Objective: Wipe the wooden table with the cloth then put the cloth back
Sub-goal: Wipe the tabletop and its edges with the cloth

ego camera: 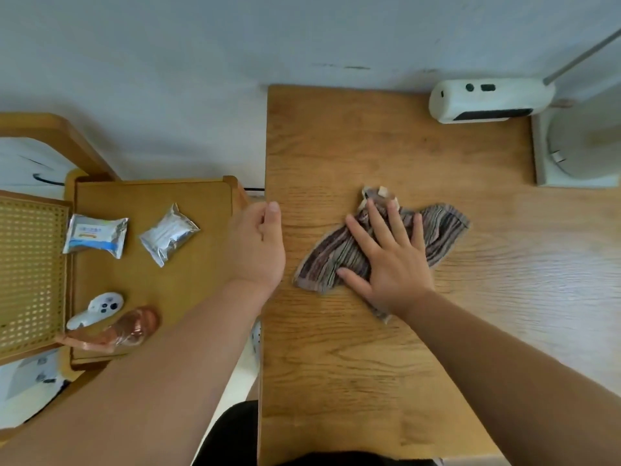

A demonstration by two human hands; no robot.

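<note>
A: What's biggest?
B: The grained wooden counter (369, 348), then the crumpled striped cloth (440, 230) lying mid-counter.
A: The grips?
B: Right hand (393, 260) flat, fingers spread, pressing the cloth; left hand (258, 247) loosely curled, empty, at the counter's edge.

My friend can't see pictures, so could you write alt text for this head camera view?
A person's right hand presses flat on a striped brown cloth on a wooden table, while the left hand rests at the table's left edge. A lower wooden side table on the left holds two foil packets and a white controller.
</note>
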